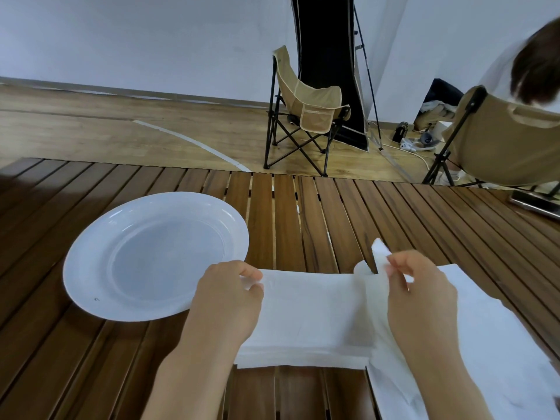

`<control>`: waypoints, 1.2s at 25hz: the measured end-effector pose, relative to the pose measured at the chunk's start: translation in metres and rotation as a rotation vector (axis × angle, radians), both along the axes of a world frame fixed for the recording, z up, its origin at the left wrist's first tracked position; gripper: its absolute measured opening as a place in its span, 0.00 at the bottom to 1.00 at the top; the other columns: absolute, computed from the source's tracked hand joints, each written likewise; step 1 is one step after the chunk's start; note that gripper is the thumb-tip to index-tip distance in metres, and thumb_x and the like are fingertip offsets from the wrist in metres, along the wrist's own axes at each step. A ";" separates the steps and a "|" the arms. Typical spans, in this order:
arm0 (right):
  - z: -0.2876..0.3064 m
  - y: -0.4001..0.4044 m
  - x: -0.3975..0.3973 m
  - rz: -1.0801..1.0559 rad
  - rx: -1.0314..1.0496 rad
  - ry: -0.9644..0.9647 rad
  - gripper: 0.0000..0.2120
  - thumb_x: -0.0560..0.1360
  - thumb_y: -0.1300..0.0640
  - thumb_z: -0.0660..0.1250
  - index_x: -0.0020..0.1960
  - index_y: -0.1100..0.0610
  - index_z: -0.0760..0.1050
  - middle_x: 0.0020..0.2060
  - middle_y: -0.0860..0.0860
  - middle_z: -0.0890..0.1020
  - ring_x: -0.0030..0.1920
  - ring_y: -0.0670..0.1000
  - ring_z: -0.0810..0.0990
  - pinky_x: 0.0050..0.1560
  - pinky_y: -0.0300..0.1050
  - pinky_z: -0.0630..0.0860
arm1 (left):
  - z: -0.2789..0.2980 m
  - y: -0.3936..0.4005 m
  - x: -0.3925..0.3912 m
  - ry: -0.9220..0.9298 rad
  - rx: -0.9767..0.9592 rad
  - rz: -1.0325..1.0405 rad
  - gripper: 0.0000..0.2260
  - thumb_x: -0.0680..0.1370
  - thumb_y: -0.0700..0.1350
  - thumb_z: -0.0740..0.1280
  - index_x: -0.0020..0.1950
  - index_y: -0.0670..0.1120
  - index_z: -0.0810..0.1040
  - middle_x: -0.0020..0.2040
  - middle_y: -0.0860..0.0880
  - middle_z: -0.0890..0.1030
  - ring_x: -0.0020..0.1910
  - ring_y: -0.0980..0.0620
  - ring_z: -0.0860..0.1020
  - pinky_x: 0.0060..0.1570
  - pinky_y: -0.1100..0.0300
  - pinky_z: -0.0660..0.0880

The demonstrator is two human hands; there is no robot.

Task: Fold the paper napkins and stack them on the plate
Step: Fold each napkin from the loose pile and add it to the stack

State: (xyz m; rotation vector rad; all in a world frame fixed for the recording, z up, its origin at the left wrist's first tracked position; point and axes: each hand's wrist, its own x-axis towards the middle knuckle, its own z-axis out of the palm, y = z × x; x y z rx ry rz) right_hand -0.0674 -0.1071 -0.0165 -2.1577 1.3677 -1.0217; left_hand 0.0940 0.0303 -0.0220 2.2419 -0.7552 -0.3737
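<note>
So far the slatted wooden table (303,213) carries an unfinished job: the white plate (91,268), sitting toward its left side, holds no napkins, so by my reading all the stacking is still to do. Just right of the plate, near the table's near edge, lies the napkin stack (309,322), its long axis running left to right across the slats, with a looser napkin sheet (491,344) spread toward the near right corner. The left hand (227,301) pinches the stack's left end; the right hand (421,298) pinches a lifted napkin corner (380,253) pointing upward, apparently mid-fold.
</note>
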 end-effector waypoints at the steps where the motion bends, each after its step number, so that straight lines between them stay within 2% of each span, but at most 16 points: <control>1: 0.005 0.003 0.003 0.047 -0.020 -0.059 0.04 0.79 0.62 0.61 0.50 0.56 0.75 0.39 0.44 0.76 0.38 0.42 0.73 0.37 0.30 0.66 | 0.000 0.000 -0.001 -0.002 0.005 -0.002 0.10 0.79 0.48 0.63 0.59 0.56 0.77 0.62 0.55 0.73 0.52 0.59 0.70 0.51 0.69 0.64; 2: 0.009 0.006 0.005 0.104 -0.040 -0.118 0.04 0.79 0.63 0.60 0.49 0.56 0.73 0.37 0.43 0.75 0.37 0.40 0.73 0.36 0.28 0.67 | 0.001 0.000 -0.001 -0.003 0.010 -0.002 0.10 0.79 0.48 0.64 0.59 0.56 0.76 0.62 0.55 0.73 0.52 0.60 0.69 0.50 0.71 0.63; 4: 0.019 0.011 0.007 0.222 -0.074 -0.234 0.05 0.80 0.64 0.59 0.47 0.57 0.71 0.34 0.45 0.75 0.35 0.42 0.72 0.34 0.27 0.67 | 0.004 0.000 -0.001 -0.007 0.013 0.006 0.12 0.76 0.49 0.68 0.59 0.57 0.75 0.62 0.56 0.71 0.52 0.60 0.67 0.48 0.72 0.64; 5: 0.023 0.014 0.008 0.279 -0.067 -0.291 0.05 0.80 0.63 0.59 0.46 0.57 0.71 0.35 0.48 0.75 0.35 0.42 0.72 0.34 0.27 0.67 | 0.006 0.000 -0.001 -0.024 0.011 0.005 0.16 0.74 0.50 0.71 0.60 0.58 0.74 0.63 0.55 0.71 0.53 0.59 0.66 0.50 0.70 0.66; 8: 0.032 0.019 0.007 0.412 0.059 -0.458 0.06 0.79 0.61 0.58 0.49 0.56 0.73 0.38 0.46 0.78 0.39 0.41 0.75 0.36 0.27 0.70 | 0.011 -0.002 -0.003 -0.045 -0.010 -0.034 0.36 0.66 0.52 0.77 0.69 0.61 0.62 0.67 0.55 0.67 0.61 0.56 0.68 0.65 0.55 0.68; 10: 0.034 0.020 0.006 0.468 0.179 -0.558 0.09 0.81 0.65 0.58 0.49 0.56 0.75 0.36 0.45 0.79 0.36 0.40 0.75 0.35 0.28 0.70 | 0.015 -0.003 -0.005 -0.031 -0.044 -0.068 0.49 0.63 0.51 0.80 0.74 0.63 0.50 0.71 0.56 0.64 0.67 0.53 0.67 0.68 0.48 0.67; 12: 0.034 0.019 0.005 0.498 0.274 -0.641 0.10 0.80 0.65 0.57 0.48 0.56 0.75 0.37 0.47 0.80 0.38 0.43 0.76 0.38 0.34 0.71 | 0.018 -0.005 -0.004 -0.058 -0.072 -0.088 0.55 0.62 0.51 0.80 0.75 0.61 0.44 0.70 0.56 0.66 0.67 0.52 0.67 0.67 0.47 0.67; 14: 0.031 0.017 0.004 0.482 0.346 -0.704 0.10 0.80 0.64 0.57 0.49 0.56 0.77 0.41 0.52 0.81 0.43 0.51 0.77 0.44 0.44 0.73 | 0.021 -0.005 -0.004 -0.100 -0.143 -0.072 0.53 0.62 0.51 0.80 0.75 0.57 0.47 0.59 0.58 0.69 0.60 0.54 0.69 0.64 0.50 0.69; 16: 0.029 0.014 0.003 0.430 0.399 -0.746 0.11 0.81 0.62 0.58 0.49 0.54 0.78 0.44 0.54 0.81 0.45 0.55 0.76 0.47 0.51 0.71 | 0.022 -0.004 -0.003 -0.098 -0.249 -0.036 0.41 0.65 0.52 0.78 0.72 0.55 0.60 0.54 0.60 0.71 0.54 0.57 0.69 0.58 0.56 0.70; 18: 0.028 0.012 0.002 0.333 0.456 -0.767 0.09 0.81 0.59 0.59 0.50 0.52 0.78 0.44 0.53 0.79 0.46 0.54 0.74 0.47 0.52 0.70 | 0.024 -0.004 -0.002 -0.062 -0.320 -0.043 0.25 0.68 0.55 0.74 0.64 0.54 0.72 0.53 0.59 0.78 0.53 0.57 0.74 0.53 0.60 0.72; 20: 0.024 0.010 0.002 0.217 0.534 -0.743 0.05 0.80 0.52 0.62 0.50 0.50 0.77 0.46 0.51 0.79 0.48 0.54 0.76 0.48 0.50 0.74 | 0.024 -0.005 -0.002 -0.009 -0.365 -0.068 0.18 0.71 0.58 0.70 0.59 0.54 0.76 0.51 0.58 0.81 0.51 0.57 0.78 0.49 0.63 0.75; 21: 0.021 0.010 0.002 0.172 0.582 -0.695 0.08 0.78 0.47 0.63 0.52 0.50 0.76 0.48 0.52 0.80 0.49 0.54 0.79 0.49 0.50 0.77 | 0.024 -0.006 -0.002 0.003 -0.375 -0.069 0.18 0.71 0.59 0.68 0.59 0.54 0.75 0.51 0.57 0.81 0.50 0.57 0.79 0.47 0.62 0.76; 24: 0.015 0.010 0.004 0.178 0.696 -0.553 0.29 0.66 0.33 0.66 0.57 0.53 0.73 0.50 0.56 0.82 0.51 0.57 0.82 0.51 0.56 0.80 | 0.026 -0.007 -0.003 0.009 -0.438 0.008 0.18 0.74 0.57 0.67 0.62 0.57 0.69 0.50 0.58 0.80 0.45 0.56 0.80 0.43 0.59 0.77; 26: 0.015 0.011 0.005 0.216 0.700 -0.482 0.34 0.62 0.34 0.69 0.61 0.52 0.71 0.47 0.56 0.83 0.49 0.55 0.83 0.50 0.54 0.81 | 0.028 -0.005 -0.004 0.016 -0.485 0.077 0.21 0.76 0.53 0.67 0.65 0.62 0.64 0.49 0.62 0.78 0.45 0.56 0.79 0.43 0.55 0.77; 28: 0.017 0.009 0.006 0.252 0.638 -0.427 0.31 0.66 0.45 0.73 0.66 0.48 0.68 0.42 0.55 0.83 0.48 0.54 0.83 0.51 0.51 0.80 | 0.027 -0.002 -0.002 -0.006 -0.496 0.122 0.23 0.76 0.52 0.66 0.68 0.65 0.61 0.55 0.61 0.74 0.50 0.51 0.77 0.49 0.49 0.76; 30: 0.018 0.009 0.005 0.303 0.579 -0.420 0.28 0.68 0.56 0.76 0.64 0.44 0.71 0.35 0.55 0.82 0.45 0.55 0.82 0.51 0.52 0.78 | 0.026 0.000 0.000 -0.035 -0.454 0.102 0.23 0.75 0.55 0.66 0.68 0.63 0.63 0.57 0.64 0.69 0.56 0.51 0.74 0.55 0.52 0.72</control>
